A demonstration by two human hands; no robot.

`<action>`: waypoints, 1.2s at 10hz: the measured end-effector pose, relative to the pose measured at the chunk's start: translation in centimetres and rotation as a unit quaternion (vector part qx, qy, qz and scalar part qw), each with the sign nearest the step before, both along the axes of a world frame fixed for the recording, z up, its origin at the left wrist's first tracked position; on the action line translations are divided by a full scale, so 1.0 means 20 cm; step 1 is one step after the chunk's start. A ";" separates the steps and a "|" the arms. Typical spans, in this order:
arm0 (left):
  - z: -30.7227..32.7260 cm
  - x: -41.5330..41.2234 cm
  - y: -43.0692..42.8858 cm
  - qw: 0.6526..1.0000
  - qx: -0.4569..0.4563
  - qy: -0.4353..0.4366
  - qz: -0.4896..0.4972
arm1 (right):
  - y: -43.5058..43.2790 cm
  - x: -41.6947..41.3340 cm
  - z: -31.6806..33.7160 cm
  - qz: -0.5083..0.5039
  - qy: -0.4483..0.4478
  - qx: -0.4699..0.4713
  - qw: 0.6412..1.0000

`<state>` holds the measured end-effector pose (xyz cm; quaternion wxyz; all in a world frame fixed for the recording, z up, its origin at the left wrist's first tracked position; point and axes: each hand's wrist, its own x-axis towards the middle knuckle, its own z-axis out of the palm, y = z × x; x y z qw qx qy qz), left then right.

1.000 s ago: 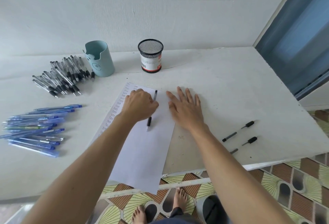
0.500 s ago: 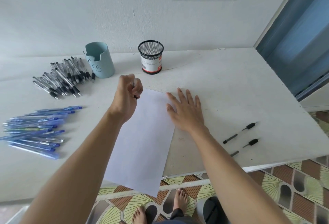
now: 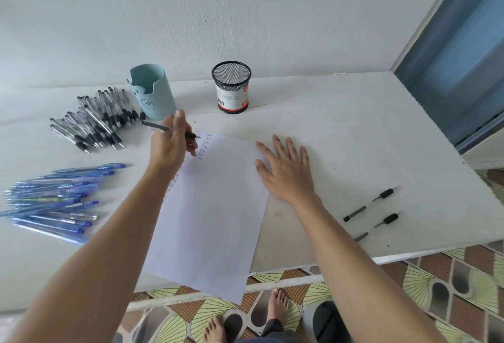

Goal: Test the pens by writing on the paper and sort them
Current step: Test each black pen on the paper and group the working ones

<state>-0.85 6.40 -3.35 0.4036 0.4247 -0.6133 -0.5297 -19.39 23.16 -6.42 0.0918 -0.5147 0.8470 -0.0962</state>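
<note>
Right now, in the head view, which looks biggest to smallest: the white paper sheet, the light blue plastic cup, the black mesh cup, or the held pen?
1. white paper sheet
2. light blue plastic cup and black mesh cup: they look about alike, so no ranking
3. clear black-gripped pen in the left hand

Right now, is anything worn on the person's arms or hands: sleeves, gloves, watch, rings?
Nothing visible. The left hand and right hand are bare: no gloves, no rings I can make out. Both forearms are bare to the frame's edge, without sleeves, watch or bands.
</note>
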 end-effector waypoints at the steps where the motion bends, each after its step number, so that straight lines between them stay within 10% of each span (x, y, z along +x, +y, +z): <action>1: -0.01 -0.01 0.01 0.996 -0.022 -0.081 0.011 | 0.00 0.00 0.00 -0.001 0.002 -0.006 1.000; 4: -0.05 0.01 0.02 0.969 -0.108 -0.210 0.080 | 0.00 0.00 0.00 -0.001 0.008 -0.006 1.000; 12: -0.09 0.01 -0.01 0.962 -0.146 -0.225 0.041 | 0.00 0.00 0.00 -0.001 0.004 -0.009 1.000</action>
